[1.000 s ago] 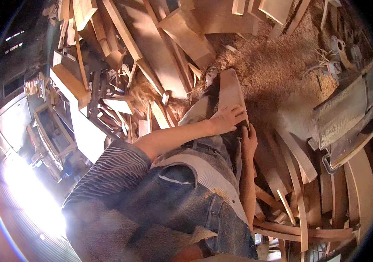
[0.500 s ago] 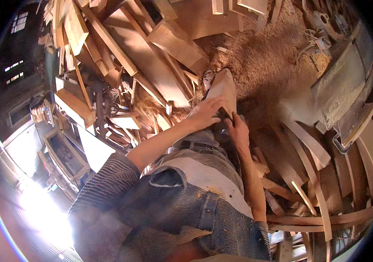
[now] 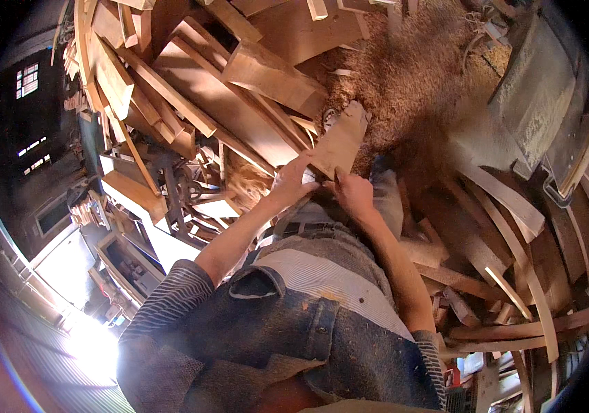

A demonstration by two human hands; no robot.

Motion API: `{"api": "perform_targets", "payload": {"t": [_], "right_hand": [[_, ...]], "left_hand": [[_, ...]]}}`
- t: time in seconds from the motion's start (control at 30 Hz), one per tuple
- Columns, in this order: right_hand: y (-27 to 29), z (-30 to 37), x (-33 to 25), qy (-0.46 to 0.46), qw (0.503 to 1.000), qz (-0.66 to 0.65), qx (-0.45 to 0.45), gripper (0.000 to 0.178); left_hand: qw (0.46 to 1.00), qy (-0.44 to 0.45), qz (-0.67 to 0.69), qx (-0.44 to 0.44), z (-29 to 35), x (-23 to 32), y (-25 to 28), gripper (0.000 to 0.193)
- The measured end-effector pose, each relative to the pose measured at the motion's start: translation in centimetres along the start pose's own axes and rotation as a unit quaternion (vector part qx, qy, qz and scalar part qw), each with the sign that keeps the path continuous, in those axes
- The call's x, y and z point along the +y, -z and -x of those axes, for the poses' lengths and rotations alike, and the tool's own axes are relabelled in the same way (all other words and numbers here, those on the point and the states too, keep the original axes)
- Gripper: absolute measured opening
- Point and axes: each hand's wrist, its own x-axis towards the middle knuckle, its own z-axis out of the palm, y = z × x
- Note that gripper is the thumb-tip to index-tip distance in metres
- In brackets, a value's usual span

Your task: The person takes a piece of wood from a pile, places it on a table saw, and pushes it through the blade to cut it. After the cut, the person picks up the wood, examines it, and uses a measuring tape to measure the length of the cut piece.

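Reaches forward, grasping a board (image 3: 342, 141) with left hand (image 3: 292, 183) and right hand (image 3: 353, 193), amid sawdust (image 3: 408, 79) and piled timber (image 3: 274, 74).

We can read no text, label, brand, number or sign anywhere in view; we make out no lettering on the face of the wooden board (image 3: 341, 138), nor on the grey metal panel (image 3: 535, 89) at the right; the denim apron (image 3: 260, 347) shows us no legible mark either. We find no readable writing on the stacked planks (image 3: 277, 77); the small red item (image 3: 455, 376) at the lower right is too small for us to tell whether it bears any print.
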Motion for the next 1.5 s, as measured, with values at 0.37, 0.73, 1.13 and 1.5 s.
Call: {"api": "perform_targets", "payload": {"t": [0.37, 0.73, 1.13, 1.5], "right_hand": [[0.2, -5.1, -2.2, 0.042, 0.992, -0.099, 0.064, 0.042], [1.2, 19.9, 12.1, -0.279, 0.942, -0.168, 0.082, 0.04], [-2.2, 24.5, 5.3, -0.221, 0.836, -0.445, 0.232, 0.035], [-3.4, 21.1, 9.0, -0.173, 0.821, -0.498, 0.219, 0.034]], "left_hand": [[0.95, 0.038, -0.309, 0.024, -3.2, -0.2, 0.4, 0.106], [0.951, 0.031, -0.268, 0.153, -16.1, -1.9, 7.0, 0.095], [0.952, 0.089, -0.262, 0.135, -17.2, 2.2, 6.7, 0.096], [0.946, 0.167, -0.203, 0.189, -12.2, -0.4, 4.1, 0.109]]}}
